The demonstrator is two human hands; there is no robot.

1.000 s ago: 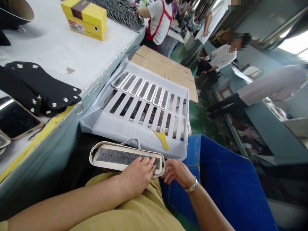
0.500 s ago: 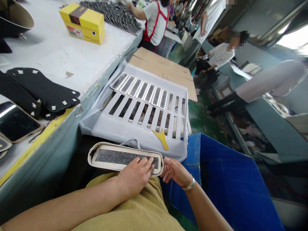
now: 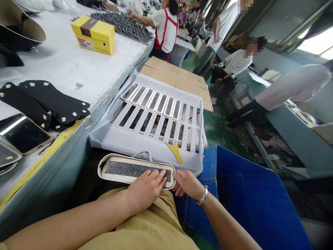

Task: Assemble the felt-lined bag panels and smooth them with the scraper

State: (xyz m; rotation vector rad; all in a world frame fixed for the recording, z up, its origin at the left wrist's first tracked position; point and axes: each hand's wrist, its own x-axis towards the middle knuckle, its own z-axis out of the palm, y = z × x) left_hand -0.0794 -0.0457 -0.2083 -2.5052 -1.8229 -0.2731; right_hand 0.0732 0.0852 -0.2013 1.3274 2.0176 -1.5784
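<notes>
Across my lap lies a long, round-ended bag base [image 3: 122,169], cream-edged with a dark grey felt strip and a raised cream rim around it. My left hand [image 3: 149,189] rests flat on its right half, fingertips on the felt. At the right end, my right hand [image 3: 186,183] pinches the rim between thumb and bent fingers. Just beyond, a slotted crate with pale grey covering [image 3: 104,135] carries a row of several similar grey panels [image 3: 153,101]. A yellow forked piece [image 3: 176,151] lies on its near edge.
A blue bin [image 3: 249,198] stands to my right. On the left, the white table [image 3: 62,69] bears black strap-like pieces [image 3: 49,100], a yellow box [image 3: 93,36] and dark glossy panels [image 3: 24,133]. Cardboard [image 3: 174,74] lies behind the crate. Other people work farther back.
My right hand has closed in on the right end of the bag base and now grips its rim. The left hand stays on the felt. The view has shifted slightly.
</notes>
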